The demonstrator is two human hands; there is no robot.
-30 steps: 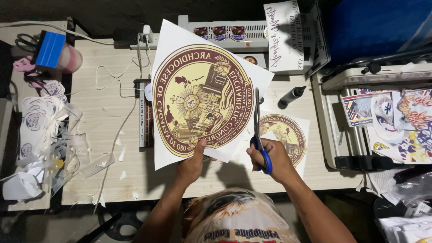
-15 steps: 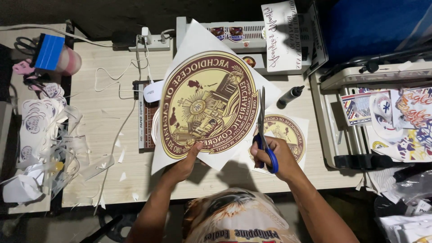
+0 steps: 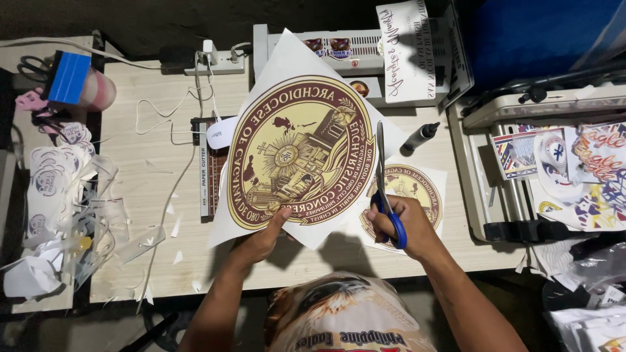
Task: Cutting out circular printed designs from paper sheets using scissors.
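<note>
Though dim, cluttered wooden table [image 3: 156, 189]

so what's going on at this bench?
A person is cutting a large printed sheet bearing a round maroon and gold emblem. The left hand holds the sheet's lower edge up over the wooden table, while the right hand works blue-handled scissors along the emblem's right rim. A smaller print of a similar emblem lies flat beneath, and paper offcuts are piled at the left.

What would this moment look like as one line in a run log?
left hand: holds printed sheet by lower edge | right hand: blue-handled scissors, blades at sheet's right edge | below: smaller round print on wooden table
</note>
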